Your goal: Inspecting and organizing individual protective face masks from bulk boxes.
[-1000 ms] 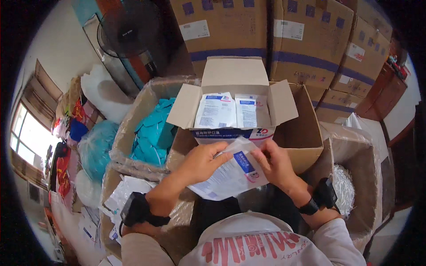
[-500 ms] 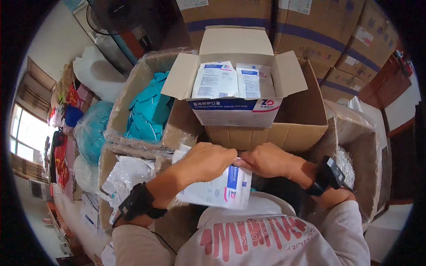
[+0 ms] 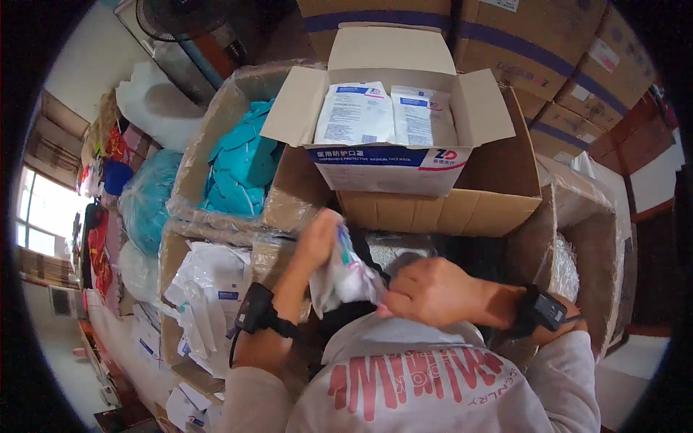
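One soft, crinkled white plastic packet, streaked with teal and pink and blurred, is between my two hands, above my lap. Taking it as the clock's centre, my left hand is at eleven, fingers curled around its upper left edge. My right hand, at three, is folded into a fist, its fingertips pinching the packet's lower right corner; I see no gap in either grip, though blur hides the exact contact.

At one o'clock, a white cardboard carton with a blue front band has its flaps spread, two white printed packets upright inside; it rests on a larger brown cardboard box. Between ten and eleven, a plastic-lined brown box contains flat teal pieces. At nine, crumpled white wrappers fill another box.
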### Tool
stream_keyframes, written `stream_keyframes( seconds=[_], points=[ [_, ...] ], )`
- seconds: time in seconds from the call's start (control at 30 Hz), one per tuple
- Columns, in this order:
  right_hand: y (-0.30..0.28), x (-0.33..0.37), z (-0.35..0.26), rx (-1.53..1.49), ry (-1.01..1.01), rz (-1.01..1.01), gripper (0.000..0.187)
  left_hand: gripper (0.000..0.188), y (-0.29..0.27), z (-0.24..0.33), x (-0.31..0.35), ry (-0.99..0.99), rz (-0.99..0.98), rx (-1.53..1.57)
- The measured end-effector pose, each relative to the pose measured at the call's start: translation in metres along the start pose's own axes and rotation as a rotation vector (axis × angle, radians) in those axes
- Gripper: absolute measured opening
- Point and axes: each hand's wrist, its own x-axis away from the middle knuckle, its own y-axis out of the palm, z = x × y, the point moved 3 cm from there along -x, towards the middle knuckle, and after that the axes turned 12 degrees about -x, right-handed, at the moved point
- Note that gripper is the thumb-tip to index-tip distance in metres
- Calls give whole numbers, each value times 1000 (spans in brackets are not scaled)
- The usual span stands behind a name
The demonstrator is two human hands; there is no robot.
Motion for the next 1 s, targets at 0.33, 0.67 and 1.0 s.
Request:
stream_keyframes(
  seconds=[0.33,0.67,1.0],
  points=[
    [-18,24,28,-500,625,156,28,22,-51,73,-13,281,195,-261],
    [9,-2,52,-438,578,258,18,15,-34,94,2,386,314,-237],
    [26,-8,64,-1051,694,203,22,16,-29,97,5,386,315,-257]
  ],
)
